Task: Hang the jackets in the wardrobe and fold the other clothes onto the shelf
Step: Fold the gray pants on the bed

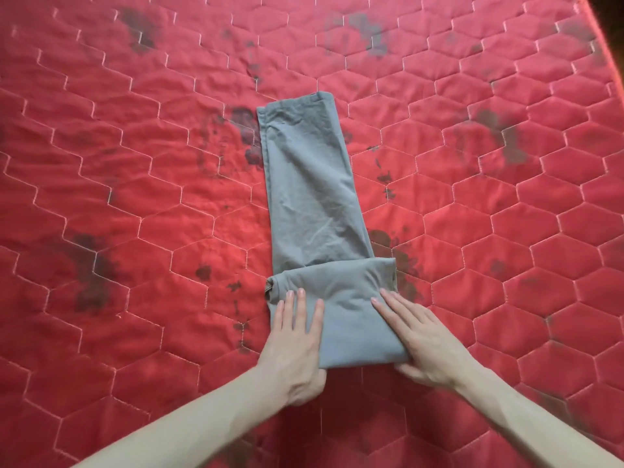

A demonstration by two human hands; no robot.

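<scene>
Grey trousers (310, 194) lie lengthwise on the red quilted mattress (135, 163), legs stacked and pointing away from me. Their near end is folded over into a thick flap. My left hand (293, 346) lies flat on the left side of that flap with straight fingers. My right hand (422, 339) lies flat on its right side, fingers straight on top and the thumb tucked under the fold's near edge.
The mattress has hexagon stitching and several dark stains (91, 268) around the trousers. Its edge shows at the far right (607, 45). No other clothes, wardrobe or shelf are in view.
</scene>
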